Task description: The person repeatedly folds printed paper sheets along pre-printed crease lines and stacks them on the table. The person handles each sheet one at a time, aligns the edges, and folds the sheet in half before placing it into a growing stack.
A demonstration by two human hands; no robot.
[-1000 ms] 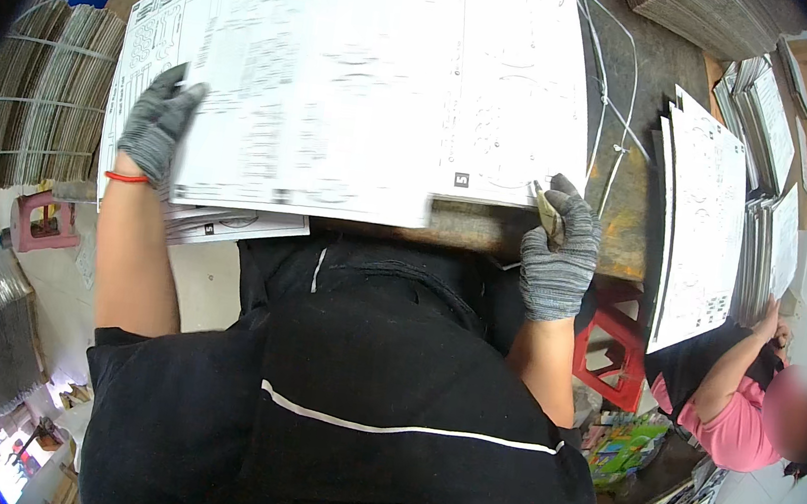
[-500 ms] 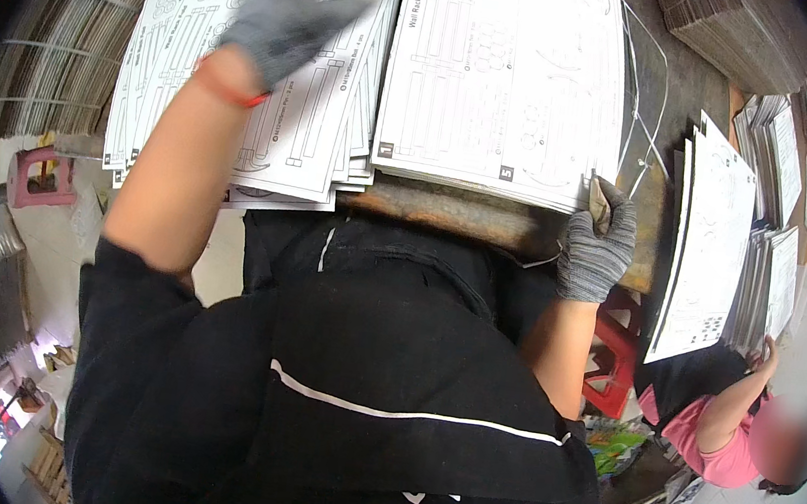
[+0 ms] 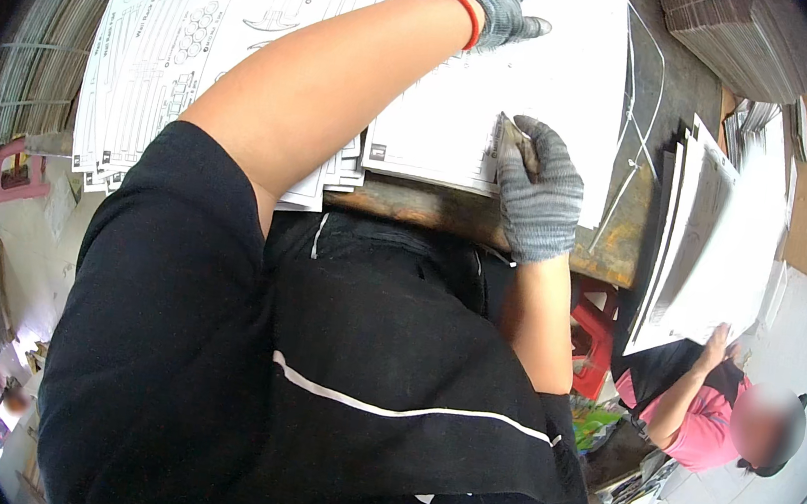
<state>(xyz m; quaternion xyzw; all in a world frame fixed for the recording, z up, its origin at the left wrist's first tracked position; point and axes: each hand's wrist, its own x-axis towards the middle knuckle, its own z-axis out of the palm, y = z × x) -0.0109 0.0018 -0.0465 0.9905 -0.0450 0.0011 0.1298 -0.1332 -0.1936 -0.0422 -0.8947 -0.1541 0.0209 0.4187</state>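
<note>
A stack of white printed sheets [image 3: 428, 134] lies in front of me at the table's front edge. My left hand [image 3: 494, 3], in a grey knit glove, rests on its far part with fingers spread. Lower on the stack, my gloved right hand [image 3: 542, 193] is closed, thumb against fingers, near the front edge of the top sheet. Something small and beige shows at its thumb; whether it is a tool or a finger cover I cannot make out. A second pile of printed sheets [image 3: 187, 44], its edges fanned unevenly, sits to the left, partly under my left arm.
White string [image 3: 629, 119] lies on the dark table [image 3: 616, 248] right of the stack. Bundled cardboard [image 3: 46, 47] stands far left, more cardboard [image 3: 732, 36] at back right. A co-worker [image 3: 695, 419] in pink holds large printed sheets [image 3: 695, 258]. A red stool [image 3: 591, 351] stands below.
My left hand has crossed from the left pile onto the middle stack. My right hand has slid left from the stack's right front corner. The co-worker's sheets have shifted.
</note>
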